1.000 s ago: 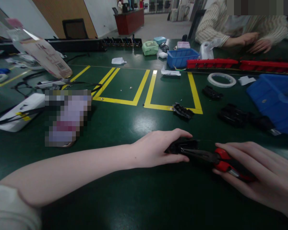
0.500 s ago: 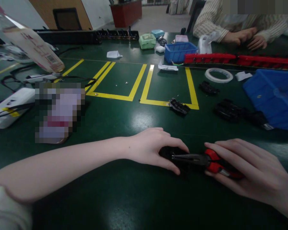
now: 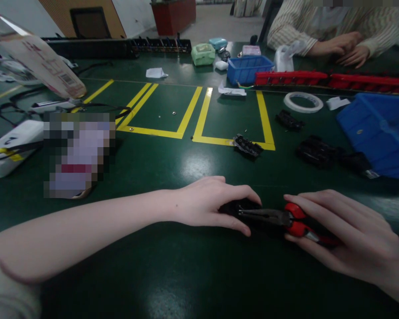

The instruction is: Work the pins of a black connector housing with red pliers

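The bottle point(image 3: 40, 62) is marked with a barcode point(image 3: 66, 79), its lettering too blurred to be read; toward the near edge of the bench point(image 3: 153, 266), a black part point(image 3: 231, 207) is clasped by the left hand point(image 3: 208, 201); red-handled pliers point(image 3: 287, 218) are gripped by the right hand point(image 3: 355, 235), tips at the part.

Green tabletop point(image 3: 136, 274) — yellow lines point(image 3: 156, 132), white tape roll point(image 3: 302, 110), small blue bin point(image 3: 248, 73)
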`<state>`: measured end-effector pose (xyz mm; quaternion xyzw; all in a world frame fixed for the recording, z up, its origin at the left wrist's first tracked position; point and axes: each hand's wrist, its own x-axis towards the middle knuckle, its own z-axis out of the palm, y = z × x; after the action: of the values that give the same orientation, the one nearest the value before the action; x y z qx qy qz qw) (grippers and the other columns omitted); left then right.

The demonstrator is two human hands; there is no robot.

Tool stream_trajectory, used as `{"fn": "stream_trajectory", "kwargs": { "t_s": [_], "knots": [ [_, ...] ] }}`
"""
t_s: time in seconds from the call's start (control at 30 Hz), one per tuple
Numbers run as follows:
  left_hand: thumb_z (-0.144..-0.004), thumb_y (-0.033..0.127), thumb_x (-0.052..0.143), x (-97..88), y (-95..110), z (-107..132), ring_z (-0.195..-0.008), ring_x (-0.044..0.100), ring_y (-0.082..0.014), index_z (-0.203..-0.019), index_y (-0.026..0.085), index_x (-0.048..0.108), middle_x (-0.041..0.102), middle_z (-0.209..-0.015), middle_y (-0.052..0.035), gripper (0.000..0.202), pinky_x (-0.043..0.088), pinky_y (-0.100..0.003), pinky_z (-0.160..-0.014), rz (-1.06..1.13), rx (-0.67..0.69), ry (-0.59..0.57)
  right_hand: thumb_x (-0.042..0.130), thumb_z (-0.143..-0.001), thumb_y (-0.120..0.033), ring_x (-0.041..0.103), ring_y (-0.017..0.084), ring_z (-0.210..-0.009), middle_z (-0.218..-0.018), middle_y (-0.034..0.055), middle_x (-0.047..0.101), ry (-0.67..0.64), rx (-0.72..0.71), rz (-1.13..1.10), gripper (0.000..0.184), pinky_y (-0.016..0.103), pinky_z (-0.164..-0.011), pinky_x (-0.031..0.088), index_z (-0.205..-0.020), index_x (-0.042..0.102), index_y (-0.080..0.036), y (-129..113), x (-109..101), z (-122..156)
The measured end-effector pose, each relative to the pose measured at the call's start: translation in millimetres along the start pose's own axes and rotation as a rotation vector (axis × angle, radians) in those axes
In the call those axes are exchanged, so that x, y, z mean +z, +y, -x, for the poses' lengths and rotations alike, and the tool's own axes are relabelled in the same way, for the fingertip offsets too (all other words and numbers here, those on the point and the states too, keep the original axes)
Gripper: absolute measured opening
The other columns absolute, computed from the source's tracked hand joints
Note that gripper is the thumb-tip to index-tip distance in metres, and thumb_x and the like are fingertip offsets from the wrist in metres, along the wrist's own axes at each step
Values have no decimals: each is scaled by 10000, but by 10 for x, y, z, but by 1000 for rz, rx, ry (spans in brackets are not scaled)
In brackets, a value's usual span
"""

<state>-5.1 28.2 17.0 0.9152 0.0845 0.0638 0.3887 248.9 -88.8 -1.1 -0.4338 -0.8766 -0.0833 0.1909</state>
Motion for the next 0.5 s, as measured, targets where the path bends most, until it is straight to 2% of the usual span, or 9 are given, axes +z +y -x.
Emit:
{"fn": "stream_trajectory", "kwargs": {
  "t_s": [0.1, 0.37, 0.5],
  "knots": [
    [-821, 409, 658, 2, -7, -2, -719, 566, -116, -1128, 181, 513, 655, -937, 22, 409, 364, -251, -770, -6, 23, -11, 641, -768, -264, 610, 237, -854, -1004, 128, 614, -8, -48, 11, 572, 361, -658, 540, -1296, 448, -152, 36, 3, 20],
    [-818, 440, 653, 33, -26, -10, -689, 564, -114, -1126, 168, 508, 660, -943, 7, 435, 363, -257, -763, -42, 29, -4, 603, -793, -290, 618, 245, -842, -977, 129, 627, -10, -66, 31, 526, 366, -643, 539, -1281, 469, -145, 51, -21, 18],
    [-841, 405, 636, 71, -37, -14, -695, 572, -121, -1121, 164, 492, 657, -951, 1, 397, 369, -260, -756, -101, 23, 21, 607, -792, -296, 624, 240, -836, -990, 130, 629, -12, -45, 31, 527, 360, -645, 542, -1278, 471, -144, 23, 2, 16]
  ]
}}
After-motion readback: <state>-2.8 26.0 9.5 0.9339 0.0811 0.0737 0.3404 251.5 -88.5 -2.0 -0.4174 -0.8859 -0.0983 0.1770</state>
